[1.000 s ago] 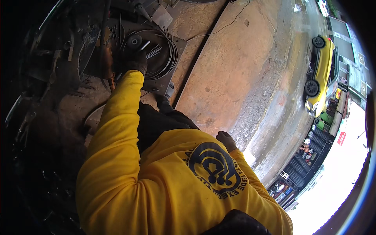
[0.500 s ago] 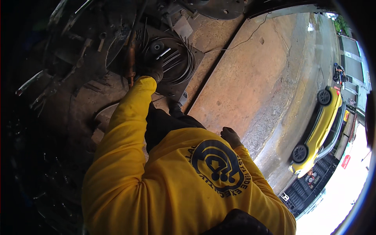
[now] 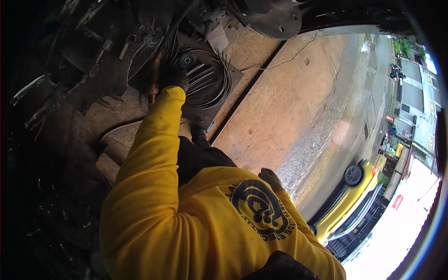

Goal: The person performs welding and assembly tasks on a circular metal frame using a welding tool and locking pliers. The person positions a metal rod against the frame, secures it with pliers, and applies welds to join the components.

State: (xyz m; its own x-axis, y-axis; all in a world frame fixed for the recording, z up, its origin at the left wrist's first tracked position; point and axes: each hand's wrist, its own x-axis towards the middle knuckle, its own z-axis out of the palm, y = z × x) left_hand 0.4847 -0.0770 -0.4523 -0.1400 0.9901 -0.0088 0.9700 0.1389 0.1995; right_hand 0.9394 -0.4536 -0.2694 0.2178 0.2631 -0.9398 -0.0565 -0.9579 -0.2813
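Observation:
My left arm, in a yellow sleeve, reaches forward to a dark metal plate. My left hand looks dark and gloved, and its fingers are lost in shadow. Right beside it are a small round disc with a centre hole and several thin metal rods. A coil of wire curves around the rods. Left of the hand stands a rusty, brownish metal piece. My right hand hangs by my right side, fingers curled closed, apart from any object; nothing shows in it.
Dark metal scraps crowd the left. A round metal plate with holes lies at the top. A thin cable crosses the brown ground. On the road at right are a yellow car and a motorcycle.
My left hand has shifted slightly left and forward over the plate, and a bright rod end beside it looks duller. The yellow car has moved toward the lower edge. The view has turned slightly.

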